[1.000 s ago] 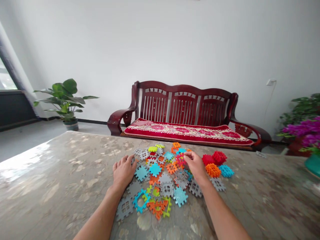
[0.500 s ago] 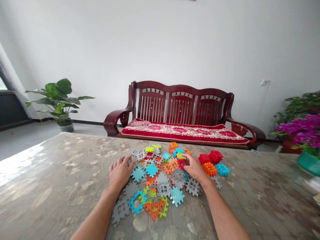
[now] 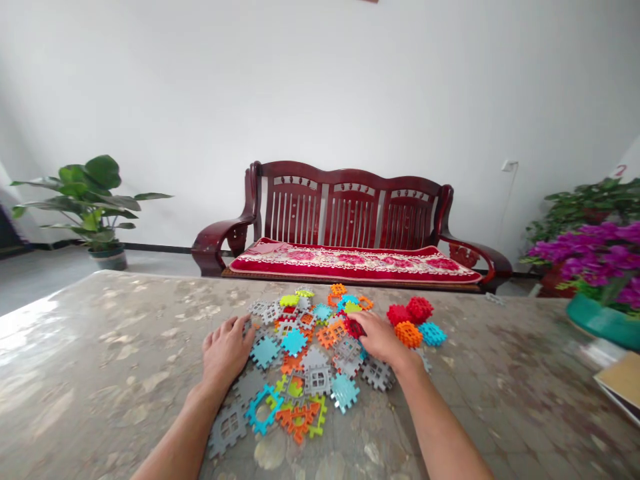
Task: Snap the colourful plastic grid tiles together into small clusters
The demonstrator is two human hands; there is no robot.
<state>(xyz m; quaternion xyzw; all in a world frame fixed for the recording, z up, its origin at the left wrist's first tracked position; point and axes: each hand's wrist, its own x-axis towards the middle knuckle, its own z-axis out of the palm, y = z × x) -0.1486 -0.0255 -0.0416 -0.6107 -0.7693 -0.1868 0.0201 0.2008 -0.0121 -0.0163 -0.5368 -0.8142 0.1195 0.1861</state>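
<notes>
A pile of flat plastic interlocking tiles with notched edges lies on the table, among them a light-blue tile [image 3: 293, 342], an orange triangle-patterned tile [image 3: 299, 420] and a grey window tile [image 3: 318, 379]. My left hand [image 3: 227, 350] rests at the pile's left edge, palm down and fingers outstretched, beside a blue-grey tile [image 3: 265, 351]. At the pile's right side, my right hand [image 3: 381, 339] has its thumb and fingers closed about a red tile [image 3: 355, 327], which they partly cover.
Right of the pile sit assembled pieces: two red clusters [image 3: 419, 308], an orange one [image 3: 408, 334] and a blue one [image 3: 433, 334]. A lone grey tile [image 3: 495, 299] lies farther right. Purple flowers in a teal pot [image 3: 600, 320] stand at the right edge. A wooden bench [image 3: 353, 207] is behind the table [image 3: 125, 373].
The view has turned slightly right, so everything sits farther left. My right hand's fingers have come over the red tile more closely. My left hand stays at the pile's left edge.
</notes>
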